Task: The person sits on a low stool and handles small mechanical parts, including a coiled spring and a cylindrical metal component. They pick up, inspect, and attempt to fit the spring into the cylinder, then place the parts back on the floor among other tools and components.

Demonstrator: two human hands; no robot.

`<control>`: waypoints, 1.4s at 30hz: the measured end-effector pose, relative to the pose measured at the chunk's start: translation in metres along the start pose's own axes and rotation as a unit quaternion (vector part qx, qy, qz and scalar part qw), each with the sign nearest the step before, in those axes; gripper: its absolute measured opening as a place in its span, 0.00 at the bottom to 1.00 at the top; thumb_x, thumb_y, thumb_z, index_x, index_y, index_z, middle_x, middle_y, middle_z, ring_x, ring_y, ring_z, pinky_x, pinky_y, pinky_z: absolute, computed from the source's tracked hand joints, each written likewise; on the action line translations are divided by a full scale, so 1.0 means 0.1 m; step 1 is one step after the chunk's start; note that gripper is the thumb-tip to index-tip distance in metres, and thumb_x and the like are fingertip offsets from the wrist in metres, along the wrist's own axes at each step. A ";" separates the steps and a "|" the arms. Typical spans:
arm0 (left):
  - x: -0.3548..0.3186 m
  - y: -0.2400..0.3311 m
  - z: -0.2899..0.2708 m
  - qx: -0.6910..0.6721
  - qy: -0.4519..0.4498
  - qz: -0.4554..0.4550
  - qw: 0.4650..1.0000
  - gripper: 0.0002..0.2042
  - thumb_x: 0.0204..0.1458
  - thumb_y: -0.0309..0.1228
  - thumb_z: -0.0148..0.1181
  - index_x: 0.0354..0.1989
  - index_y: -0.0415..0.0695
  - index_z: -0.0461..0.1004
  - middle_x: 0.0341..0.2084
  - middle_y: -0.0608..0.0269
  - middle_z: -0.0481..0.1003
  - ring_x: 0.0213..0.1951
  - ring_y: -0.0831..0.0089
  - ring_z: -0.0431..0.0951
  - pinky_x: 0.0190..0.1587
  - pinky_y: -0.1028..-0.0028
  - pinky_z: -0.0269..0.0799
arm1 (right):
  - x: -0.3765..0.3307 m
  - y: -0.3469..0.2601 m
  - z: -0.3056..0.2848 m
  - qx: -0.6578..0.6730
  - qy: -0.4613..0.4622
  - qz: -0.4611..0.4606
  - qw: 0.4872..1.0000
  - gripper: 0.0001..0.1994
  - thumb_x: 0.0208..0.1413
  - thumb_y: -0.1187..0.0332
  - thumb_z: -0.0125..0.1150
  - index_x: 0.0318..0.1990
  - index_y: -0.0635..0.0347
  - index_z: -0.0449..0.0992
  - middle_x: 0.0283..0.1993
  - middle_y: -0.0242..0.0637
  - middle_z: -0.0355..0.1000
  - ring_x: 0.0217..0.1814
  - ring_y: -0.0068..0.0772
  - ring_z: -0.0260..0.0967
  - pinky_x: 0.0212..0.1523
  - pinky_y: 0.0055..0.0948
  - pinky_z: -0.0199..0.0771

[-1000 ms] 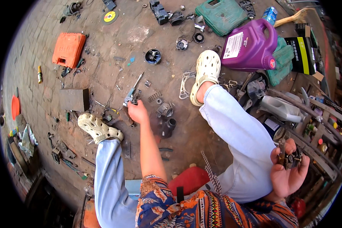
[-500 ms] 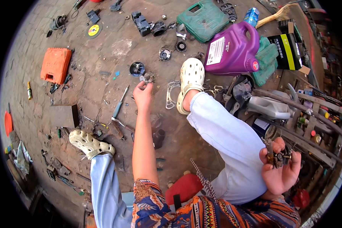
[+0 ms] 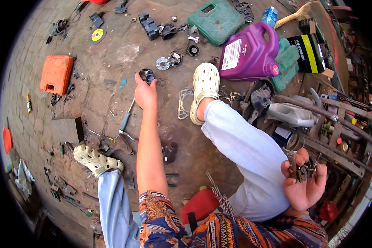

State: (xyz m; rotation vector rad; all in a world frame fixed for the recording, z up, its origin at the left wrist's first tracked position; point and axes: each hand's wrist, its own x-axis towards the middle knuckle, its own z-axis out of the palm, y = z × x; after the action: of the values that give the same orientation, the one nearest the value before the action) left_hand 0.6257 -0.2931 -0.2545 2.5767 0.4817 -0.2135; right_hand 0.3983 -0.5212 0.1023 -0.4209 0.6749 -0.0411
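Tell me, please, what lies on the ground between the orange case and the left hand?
In the head view, mostly bare stained ground lies between the orange case and the left hand: only small scraps, including a blue bit.

Daylight is falling bright and even, shadows staying soft; edges are bending hard into a black rim, far clutter smearing slightly.

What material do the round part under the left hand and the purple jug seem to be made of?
The round part under the left hand looks like metal: dark and greasy, with a shiny ring. The purple jug looks like moulded plastic: a glossy, even colour and a handle formed into the body.
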 end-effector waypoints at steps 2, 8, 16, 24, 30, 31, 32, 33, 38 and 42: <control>0.07 -0.04 -0.09 0.046 -0.037 0.016 0.998 0.39 0.41 0.42 0.68 0.62 0.44 0.55 0.31 0.51 0.78 0.36 0.53 0.78 0.38 0.60 0.72 | 0.01 0.00 0.02 -0.003 0.003 0.001 1.000 0.14 0.59 0.60 0.46 0.45 0.58 0.58 0.46 0.38 0.59 0.66 0.58 0.50 0.49 0.44 0.71; 0.32 -0.11 -0.02 0.115 -0.072 0.081 0.987 0.38 0.37 0.41 0.70 0.58 0.46 0.59 0.31 0.51 0.78 0.36 0.52 0.78 0.37 0.60 0.73 | 0.02 -0.01 0.02 -0.023 -0.003 0.011 1.000 0.13 0.59 0.60 0.46 0.45 0.58 0.58 0.46 0.39 0.59 0.66 0.57 0.51 0.49 0.43 0.71; 0.27 0.25 0.07 0.122 -0.132 0.247 0.952 0.35 0.37 0.35 0.69 0.56 0.46 0.59 0.29 0.53 0.78 0.34 0.54 0.78 0.34 0.60 0.72 | 0.03 0.00 0.05 0.002 0.021 -0.012 1.000 0.13 0.59 0.60 0.46 0.45 0.59 0.59 0.47 0.39 0.60 0.66 0.57 0.51 0.47 0.42 0.71; -0.07 0.36 0.02 0.019 -0.096 0.208 0.973 0.37 0.42 0.37 0.68 0.61 0.44 0.56 0.25 0.54 0.77 0.29 0.59 0.78 0.32 0.64 0.73 | -0.01 0.00 0.04 -0.020 0.002 0.017 1.000 0.12 0.60 0.62 0.44 0.45 0.60 0.60 0.49 0.41 0.61 0.66 0.58 0.51 0.49 0.43 0.71; -0.86 0.20 -0.66 -0.705 -0.259 -0.100 0.653 0.22 0.59 0.42 0.51 0.54 0.37 0.64 0.27 0.64 0.70 0.28 0.71 0.69 0.38 0.72 0.70 | -0.06 0.11 0.04 -0.008 -0.033 0.069 0.997 0.13 0.61 0.65 0.42 0.48 0.64 0.60 0.52 0.45 0.62 0.67 0.58 0.49 0.54 0.44 0.72; -1.10 0.30 -0.92 -0.764 -0.264 -0.121 0.576 0.21 0.60 0.41 0.48 0.54 0.37 0.64 0.29 0.64 0.69 0.30 0.71 0.68 0.40 0.72 0.69 | -0.07 0.12 0.08 -0.013 -0.041 0.076 0.996 0.13 0.61 0.65 0.42 0.47 0.64 0.62 0.52 0.45 0.63 0.67 0.57 0.50 0.55 0.43 0.72; -1.35 0.34 -1.15 -0.815 -0.266 -0.144 0.494 0.21 0.62 0.41 0.46 0.54 0.36 0.64 0.31 0.64 0.69 0.32 0.71 0.68 0.43 0.73 0.68 | -0.07 0.14 0.10 -0.032 -0.054 0.081 0.995 0.12 0.61 0.65 0.43 0.46 0.63 0.63 0.51 0.44 0.64 0.66 0.56 0.53 0.57 0.42 0.70; -1.57 0.31 -1.35 -0.820 -0.256 -0.138 0.493 0.20 0.61 0.40 0.46 0.54 0.37 0.64 0.32 0.64 0.68 0.34 0.71 0.67 0.44 0.72 0.67 | -0.08 0.18 0.15 -0.056 -0.065 0.088 0.992 0.11 0.61 0.65 0.43 0.45 0.62 0.64 0.51 0.43 0.66 0.65 0.54 0.55 0.58 0.40 0.68; -2.53 0.18 -2.07 -0.803 -0.214 -0.081 0.550 0.16 0.61 0.37 0.48 0.49 0.38 0.67 0.31 0.66 0.67 0.35 0.74 0.66 0.42 0.72 0.63 | -0.13 0.39 0.23 -0.071 -0.139 0.096 0.983 0.10 0.63 0.69 0.39 0.44 0.63 0.65 0.49 0.46 0.67 0.62 0.52 0.60 0.62 0.41 0.64; -3.18 0.24 -2.64 -0.738 -0.235 -0.014 0.633 0.08 0.58 0.31 0.52 0.39 0.39 0.69 0.23 0.68 0.62 0.26 0.77 0.62 0.30 0.78 0.60 | -0.31 0.64 0.16 -0.065 -0.206 0.084 0.973 0.10 0.64 0.68 0.38 0.44 0.62 0.66 0.49 0.48 0.67 0.62 0.51 0.60 0.64 0.43 0.60</control>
State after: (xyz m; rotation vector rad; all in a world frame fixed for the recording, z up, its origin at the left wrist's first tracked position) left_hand 0.3566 -0.2732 0.0591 0.8111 0.2560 -0.3002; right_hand 0.3780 -0.4519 0.1071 -0.4791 0.3012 0.2474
